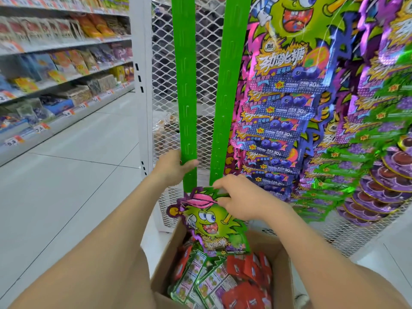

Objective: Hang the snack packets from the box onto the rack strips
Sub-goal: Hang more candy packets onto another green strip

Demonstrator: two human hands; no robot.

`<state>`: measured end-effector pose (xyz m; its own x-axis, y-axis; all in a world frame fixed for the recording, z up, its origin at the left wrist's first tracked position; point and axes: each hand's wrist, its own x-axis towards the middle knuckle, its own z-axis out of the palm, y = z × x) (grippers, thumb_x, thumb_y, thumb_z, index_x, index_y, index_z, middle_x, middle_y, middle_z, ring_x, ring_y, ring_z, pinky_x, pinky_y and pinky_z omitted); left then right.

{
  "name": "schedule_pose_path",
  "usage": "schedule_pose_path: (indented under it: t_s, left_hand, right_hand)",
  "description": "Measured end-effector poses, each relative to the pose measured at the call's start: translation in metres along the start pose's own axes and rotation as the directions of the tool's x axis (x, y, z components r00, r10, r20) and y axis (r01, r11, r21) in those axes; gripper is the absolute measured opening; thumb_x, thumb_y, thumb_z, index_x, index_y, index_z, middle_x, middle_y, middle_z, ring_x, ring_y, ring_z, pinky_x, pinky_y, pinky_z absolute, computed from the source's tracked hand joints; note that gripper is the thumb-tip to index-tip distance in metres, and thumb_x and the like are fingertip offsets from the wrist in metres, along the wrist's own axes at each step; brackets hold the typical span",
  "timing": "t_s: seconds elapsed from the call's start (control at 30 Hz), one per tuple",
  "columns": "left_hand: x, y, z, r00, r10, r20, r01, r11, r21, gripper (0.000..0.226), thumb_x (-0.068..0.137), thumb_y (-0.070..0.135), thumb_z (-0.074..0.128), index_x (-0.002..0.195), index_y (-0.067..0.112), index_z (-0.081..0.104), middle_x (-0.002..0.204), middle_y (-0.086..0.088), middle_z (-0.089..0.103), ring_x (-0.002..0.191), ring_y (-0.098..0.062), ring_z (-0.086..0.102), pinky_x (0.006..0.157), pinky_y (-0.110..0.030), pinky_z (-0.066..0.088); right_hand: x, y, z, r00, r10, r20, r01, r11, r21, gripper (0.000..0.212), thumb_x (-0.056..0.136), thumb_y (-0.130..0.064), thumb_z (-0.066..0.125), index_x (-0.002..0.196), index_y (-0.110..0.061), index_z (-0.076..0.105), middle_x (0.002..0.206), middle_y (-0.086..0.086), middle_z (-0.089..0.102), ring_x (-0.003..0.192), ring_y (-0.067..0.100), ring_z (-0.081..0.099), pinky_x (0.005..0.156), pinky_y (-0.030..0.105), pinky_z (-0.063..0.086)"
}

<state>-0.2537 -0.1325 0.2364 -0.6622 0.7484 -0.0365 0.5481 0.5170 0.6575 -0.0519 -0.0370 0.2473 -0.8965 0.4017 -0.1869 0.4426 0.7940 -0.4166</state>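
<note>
Two green rack strips hang in front of a white mesh panel, the left strip (185, 85) and the right strip (225, 97). My left hand (172, 167) grips the lower end of the left strip, thumb across its front. My right hand (239, 199) pinches the top of a green snack packet (211, 224) with a cartoon face, held at the bottom of the left strip. Below it a cardboard box (162, 270) holds several green and red packets (223, 284).
Filled strips of blue, purple and green packets (289, 108) hang to the right on the mesh panel (205, 52). A white shelf upright (140, 74) and stocked store shelves (55, 63) stand left. Grey tiled floor (66, 186) lies on the left.
</note>
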Motion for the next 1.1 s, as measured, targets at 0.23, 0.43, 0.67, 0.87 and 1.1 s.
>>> schedule_pose_path:
  t_s: [0.23, 0.43, 0.67, 0.87, 1.1]
  left_hand:
    - [-0.034, -0.024, -0.018, 0.943, 0.018, 0.333, -0.021, 1.0, 0.005, 0.044, 0.107, 0.044, 0.056, 0.087, 0.005, 0.058, 0.074, -0.001, 0.058, 0.064, -0.017, 0.059, 0.067, -0.039, 0.058]
    - [-0.04, -0.028, -0.032, 0.947, -0.15, 0.284, 0.219, 0.949, -0.227, 0.038, 0.098, 0.049, 0.066, 0.092, 0.012, 0.062, 0.073, -0.008, 0.048, 0.065, -0.027, 0.044, 0.062, -0.035, 0.04]
    - [-0.036, -0.033, -0.036, 0.9, -0.122, 0.42, 0.241, 0.94, -0.244, 0.077, 0.066, 0.087, 0.072, 0.108, 0.023, 0.081, 0.101, -0.007, 0.081, 0.1, -0.027, 0.078, 0.104, -0.049, 0.056]
    - [-0.03, -0.033, -0.035, 0.894, -0.155, 0.42, 0.249, 0.952, -0.179, 0.058, 0.08, 0.076, 0.072, 0.101, 0.023, 0.082, 0.102, -0.001, 0.082, 0.102, -0.026, 0.078, 0.104, -0.049, 0.056]
    - [-0.033, -0.033, -0.033, 0.867, -0.116, 0.484, 0.262, 0.933, -0.247, 0.032, 0.097, 0.029, 0.076, 0.088, -0.001, 0.069, 0.081, -0.017, 0.067, 0.074, -0.023, 0.058, 0.075, -0.037, 0.048]
  right_hand:
    - [0.002, -0.024, 0.012, 1.0, 0.001, 0.027, -0.003, 0.996, 0.088, 0.029, 0.1, -0.022, 0.057, 0.121, -0.005, 0.069, 0.12, 0.022, 0.072, 0.112, 0.038, 0.068, 0.092, 0.049, 0.058]
    - [0.015, -0.034, 0.028, 0.977, 0.041, -0.208, 0.005, 0.976, 0.216, 0.032, 0.1, -0.024, 0.056, 0.073, -0.008, 0.056, 0.06, 0.007, 0.049, 0.052, 0.021, 0.043, 0.048, 0.032, 0.027]
    - [0.025, -0.036, 0.034, 0.924, 0.125, -0.362, -0.02, 0.96, 0.28, 0.041, 0.094, -0.031, 0.059, 0.059, -0.015, 0.044, 0.05, 0.0, 0.034, 0.045, 0.017, 0.03, 0.046, 0.034, 0.021]
    - [0.033, -0.038, 0.038, 0.933, 0.179, -0.314, -0.065, 0.938, 0.342, 0.044, 0.096, -0.032, 0.055, 0.058, -0.018, 0.036, 0.054, -0.003, 0.035, 0.056, 0.02, 0.035, 0.057, 0.033, 0.022]
    - [0.039, -0.036, 0.047, 0.963, 0.245, -0.109, -0.195, 0.92, 0.339, 0.029, 0.075, -0.045, 0.046, 0.063, -0.02, 0.039, 0.067, 0.002, 0.037, 0.073, 0.024, 0.041, 0.06, 0.034, 0.024]
